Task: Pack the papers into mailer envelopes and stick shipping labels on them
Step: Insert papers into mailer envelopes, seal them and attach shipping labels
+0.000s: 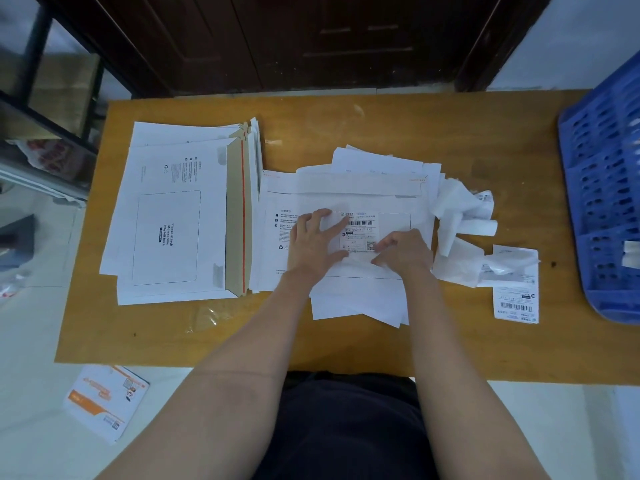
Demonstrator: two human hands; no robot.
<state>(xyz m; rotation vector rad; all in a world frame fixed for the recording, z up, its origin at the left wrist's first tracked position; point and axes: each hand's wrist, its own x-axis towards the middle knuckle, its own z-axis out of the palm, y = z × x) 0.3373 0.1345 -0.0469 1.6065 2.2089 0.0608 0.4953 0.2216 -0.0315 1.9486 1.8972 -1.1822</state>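
Fingers: your left hand (313, 242) lies flat and your right hand (403, 251) pinches the shipping label (360, 233), on the mailer envelope (346, 237) mid-worktop (381, 126).
Around: envelope stack (180, 216) left; crumpled backing paper (460, 216), blue basket (606, 188) right.

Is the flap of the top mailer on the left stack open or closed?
Open. The brown flap of the top mailer lies unfolded, and its red strip is exposed.
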